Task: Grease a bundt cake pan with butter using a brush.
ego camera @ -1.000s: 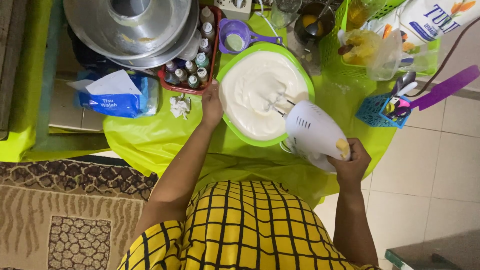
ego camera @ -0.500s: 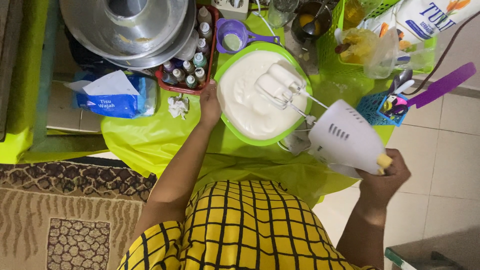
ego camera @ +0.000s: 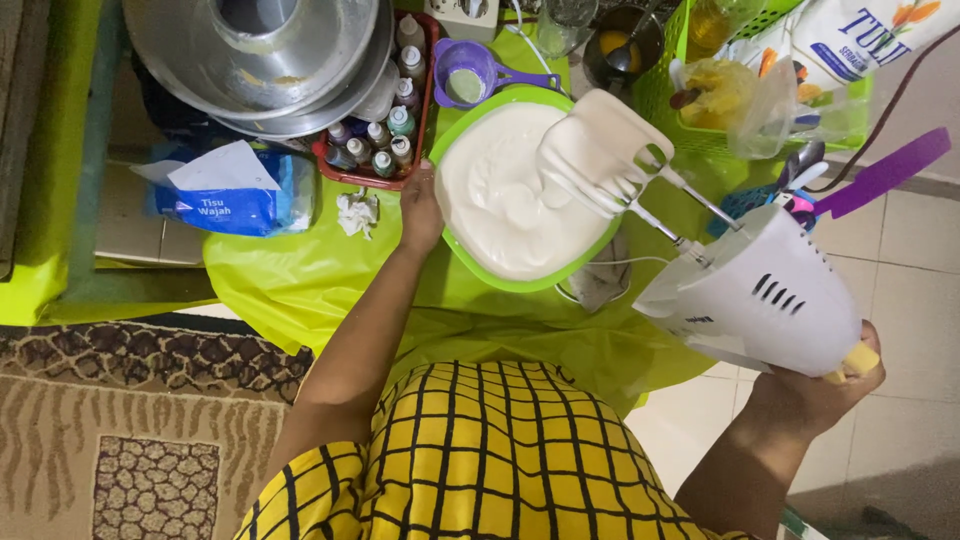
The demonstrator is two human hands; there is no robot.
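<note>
A green bowl (ego camera: 450, 245) full of white batter (ego camera: 500, 200) stands on a lime plastic sheet (ego camera: 300, 290). My left hand (ego camera: 420, 212) rests against the bowl's left rim. My right hand (ego camera: 825, 395) grips a white electric hand mixer (ego camera: 765, 300), lifted out of the bowl and tilted. Its two beaters (ego camera: 600, 155), thickly coated in batter, hang above the bowl's right side.
Stacked metal tube pans (ego camera: 275, 60) sit at the top left beside a red tray of small bottles (ego camera: 385, 135). A purple measuring cup (ego camera: 470, 75), a blue tissue pack (ego camera: 235, 195), a green basket (ego camera: 720, 90) and a purple spatula (ego camera: 880, 175) surround the bowl. Patterned rug lower left.
The mixer has come up out of the batter and swung right toward me; the beaters now hang clear of the surface. My left hand has stayed on the bowl.
</note>
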